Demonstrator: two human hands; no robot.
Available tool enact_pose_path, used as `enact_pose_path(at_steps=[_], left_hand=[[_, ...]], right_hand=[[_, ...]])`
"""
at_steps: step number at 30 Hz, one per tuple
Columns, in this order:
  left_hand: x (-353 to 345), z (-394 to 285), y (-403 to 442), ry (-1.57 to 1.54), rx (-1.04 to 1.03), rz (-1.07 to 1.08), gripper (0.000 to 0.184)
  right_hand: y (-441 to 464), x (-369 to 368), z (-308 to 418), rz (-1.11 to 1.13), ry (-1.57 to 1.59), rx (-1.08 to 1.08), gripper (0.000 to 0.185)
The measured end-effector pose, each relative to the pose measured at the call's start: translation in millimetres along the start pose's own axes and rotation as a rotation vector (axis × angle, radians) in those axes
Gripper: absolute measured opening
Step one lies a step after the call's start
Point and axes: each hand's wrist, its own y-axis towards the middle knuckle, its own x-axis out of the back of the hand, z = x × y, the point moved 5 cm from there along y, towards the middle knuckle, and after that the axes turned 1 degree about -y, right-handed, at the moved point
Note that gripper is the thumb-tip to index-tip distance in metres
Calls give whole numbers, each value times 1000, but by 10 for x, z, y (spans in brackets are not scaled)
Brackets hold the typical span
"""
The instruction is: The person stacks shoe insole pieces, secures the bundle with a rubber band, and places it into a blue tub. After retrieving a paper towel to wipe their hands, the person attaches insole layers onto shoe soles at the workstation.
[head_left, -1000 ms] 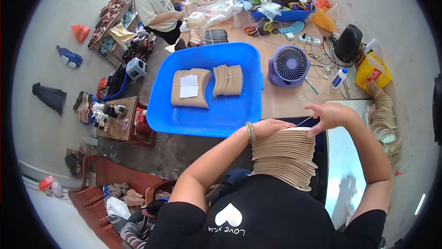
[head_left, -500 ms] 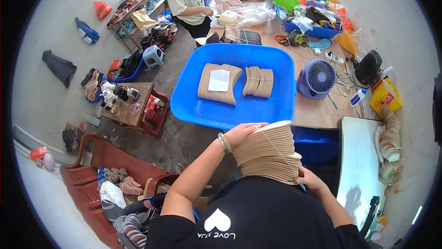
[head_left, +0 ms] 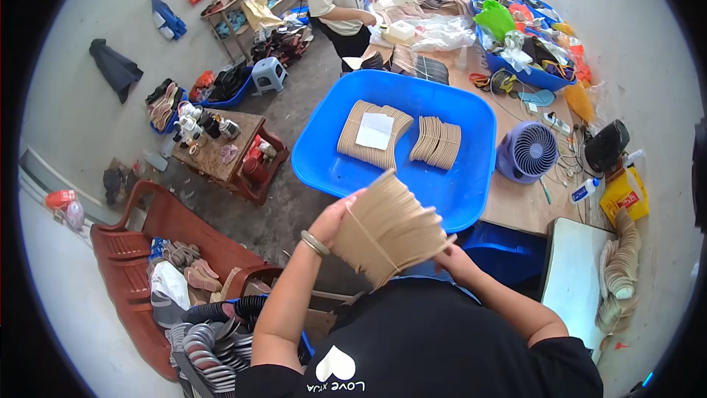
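Note:
Between my two hands is a thick bundle of beige insoles (head_left: 390,229), tied round with a thin band and held tilted in front of my chest. My left hand (head_left: 340,215), with a bangle at the wrist, grips its left side. At the lower right corner, my right hand (head_left: 454,259) has its fingers closed on the bundle's edge. Just beyond is a blue plastic tub (head_left: 317,151). A larger stack of beige insoles (head_left: 355,136) lies in it with a white paper (head_left: 375,131) on top, beside a smaller tied stack (head_left: 436,142).
A purple fan (head_left: 529,151) and a glue bottle (head_left: 585,191) stand on the wooden table (head_left: 508,195) at right. To the left are a small table (head_left: 210,160) with bottles and a red-brown bench (head_left: 129,273) with footwear. Another person (head_left: 339,0) stands behind the tub.
The bundle has turned and tilted, so its banded broad side now faces up, and it has shifted left. My hands moved with it. The view has swung slightly left.

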Motion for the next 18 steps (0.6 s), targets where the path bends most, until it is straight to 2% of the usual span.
enact_pose_path(at_steps=[1, 3, 5, 6, 8, 9, 12, 15, 16, 18], left_hand=[[62, -88, 7, 77, -44, 3, 47], [-43, -302, 39, -40, -96, -77, 47], [-40, -363, 212, -112, -188, -73, 50], [-56, -355, 327, -72, -191, -139, 52], [-139, -299, 609, 6, -179, -267, 57], [-207, -264, 755, -78, -170, -249, 49], [-241, 64, 1345, -318, 21, 25, 51], [-103, 406, 1875, -83, -28, -236, 84], [-97, 461, 1957, -37, -23, -241, 87], [-92, 541, 2101, 59, -15, -245, 94]], right_hand=[[137, -38, 114, -55, 106, 96, 49], [388, -28, 442, -151, 319, 151, 53], [683, 42, 630, -120, 517, 152, 56], [833, 102, 692, -108, 618, 151, 57], [1101, 327, 773, -176, 563, 209, 55], [1180, 448, 765, -215, 535, 235, 54], [1336, 768, 667, -232, 475, 152, 56], [1565, 1061, 578, -308, 468, 110, 58], [1623, 1157, 586, -332, 448, 95, 58], [1708, 1310, 599, -354, 458, 52, 68]])
